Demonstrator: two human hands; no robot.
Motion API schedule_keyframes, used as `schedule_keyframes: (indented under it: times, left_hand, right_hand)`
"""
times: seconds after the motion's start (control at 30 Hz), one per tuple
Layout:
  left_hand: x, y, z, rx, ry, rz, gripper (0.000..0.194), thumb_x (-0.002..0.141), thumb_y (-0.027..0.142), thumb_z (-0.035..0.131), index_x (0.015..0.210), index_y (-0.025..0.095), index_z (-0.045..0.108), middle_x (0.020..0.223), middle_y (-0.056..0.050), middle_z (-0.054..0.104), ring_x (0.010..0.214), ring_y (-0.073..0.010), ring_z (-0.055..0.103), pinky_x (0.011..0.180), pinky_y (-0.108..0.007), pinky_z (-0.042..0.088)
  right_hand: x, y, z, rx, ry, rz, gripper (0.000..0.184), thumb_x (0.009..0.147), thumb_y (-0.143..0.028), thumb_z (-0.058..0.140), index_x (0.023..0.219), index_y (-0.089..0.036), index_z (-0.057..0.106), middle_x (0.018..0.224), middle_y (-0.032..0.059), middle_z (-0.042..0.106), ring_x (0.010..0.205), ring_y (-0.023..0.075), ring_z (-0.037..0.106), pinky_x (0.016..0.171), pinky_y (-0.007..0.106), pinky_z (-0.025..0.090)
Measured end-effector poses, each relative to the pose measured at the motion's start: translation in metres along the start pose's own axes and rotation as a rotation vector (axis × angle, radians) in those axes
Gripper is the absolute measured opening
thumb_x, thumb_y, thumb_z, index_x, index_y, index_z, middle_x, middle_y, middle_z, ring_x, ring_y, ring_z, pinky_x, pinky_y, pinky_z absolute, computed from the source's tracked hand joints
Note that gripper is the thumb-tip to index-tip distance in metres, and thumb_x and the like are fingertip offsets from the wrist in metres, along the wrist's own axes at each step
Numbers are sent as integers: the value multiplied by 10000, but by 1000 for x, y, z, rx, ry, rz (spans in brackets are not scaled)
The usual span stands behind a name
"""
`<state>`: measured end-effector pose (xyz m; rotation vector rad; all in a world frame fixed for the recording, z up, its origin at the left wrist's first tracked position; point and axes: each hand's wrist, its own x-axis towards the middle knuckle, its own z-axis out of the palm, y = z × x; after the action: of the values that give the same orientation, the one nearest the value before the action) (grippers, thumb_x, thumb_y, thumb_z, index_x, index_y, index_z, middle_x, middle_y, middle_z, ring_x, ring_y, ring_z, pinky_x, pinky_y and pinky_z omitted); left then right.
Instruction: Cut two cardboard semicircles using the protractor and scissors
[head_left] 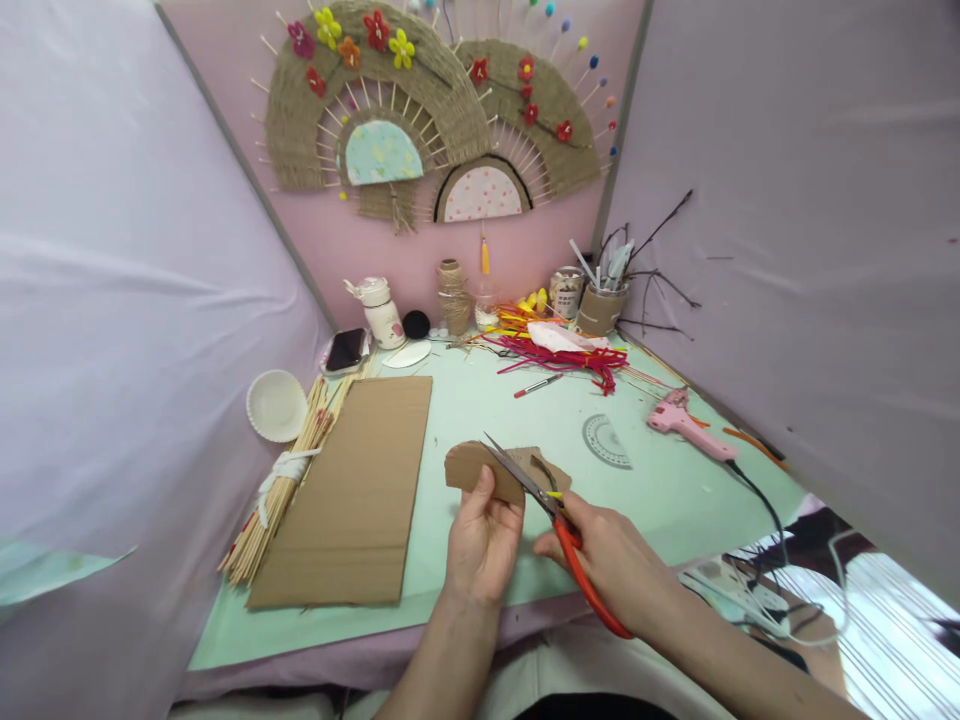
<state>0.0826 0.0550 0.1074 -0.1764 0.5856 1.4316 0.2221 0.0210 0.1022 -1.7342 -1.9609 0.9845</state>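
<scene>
Left hand (484,540): thumb on the face of a small curved card piece (465,466), other fingers bent in under it, pinching it. Piece is up over the near middle of the table (495,400). Right hand (604,548): fingers closed round the orange handles of the scissors (531,482); how they sit in the loops, can't tell. Blades point up-left across the piece, tips slightly apart; can't tell if they bite into the card.

Scrap (556,470) just behind the blades, dark strip on it. Left of the hands: big card sheet (360,470), flat. Tied sticks (289,490) along its left side, white bowl (277,406) beside them. Right: protractor (606,442), then pink glue gun (691,430), cord off the table's right edge.

Further back: pen (537,386), red pipe cleaners (551,354) heaped. Back row, left to right: phone (346,350), bottle (382,315), twine (453,300), can (566,292), pot (600,312) near twigs (664,222). Pink wall (322,235) behind: two fans (296,140) with flowers, overlapping.
</scene>
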Motion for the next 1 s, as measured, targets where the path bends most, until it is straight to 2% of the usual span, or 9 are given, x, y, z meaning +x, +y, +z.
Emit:
schedule_keyframes:
  times: [0.17,0.33,0.43,0.53,0.67,0.8,1.0]
  left_hand:
    - [-1,-1,-2,32,-25,-21,333,938,42,430,1191,178,599,982,-62,744,882,-135,712,808,-231,572]
    - [-2,-4,-8,113,-111,8,369,910,18,469,1187,221,605,1037,-53,736,954,-159,701,824,-253,568]
    - [-1,-6,-11,156,-133,8,365,907,31,480,1196,215,606,1050,-66,732,974,-170,695,816,-250,564]
    - [-1,-6,-12,169,-134,6,319,899,29,489,1123,198,640,1043,-70,733,969,-168,695,826,-252,556]
    - [0,-6,-12,164,-123,3,265,887,25,508,1039,176,665,1040,-76,730,956,-166,695,839,-262,554]
    - [2,-3,-6,106,-38,48,259,898,28,500,1055,163,654,1025,-63,727,917,-136,693,809,-231,561]
    - [5,5,1,88,3,85,252,901,28,491,1051,155,647,981,-62,731,932,-144,693,831,-241,564]
  right_hand:
    - [0,1,-1,32,-4,-1,249,845,-397,528,721,-258,364,675,-1,617,593,189,519,587,297,358]
    - [-2,-2,-5,-12,-14,27,286,795,-414,597,753,-259,360,716,-6,622,624,194,538,585,289,342]
    - [-2,-2,-5,-56,2,19,269,808,-412,579,747,-258,367,680,-12,593,595,189,508,569,287,325]
    - [-2,3,-2,-31,28,-12,252,843,-414,540,730,-254,381,638,-17,565,574,184,484,566,288,322]
    - [1,10,-1,121,1,-18,306,857,-468,523,701,-245,385,597,-28,509,553,167,446,546,282,327]
    - [5,13,-6,346,-24,-45,344,871,-527,489,720,-233,395,644,-42,438,574,141,407,546,265,346]
    - [-2,3,-12,440,-135,-8,306,874,-514,503,850,-216,439,752,-28,445,693,147,440,637,267,393]
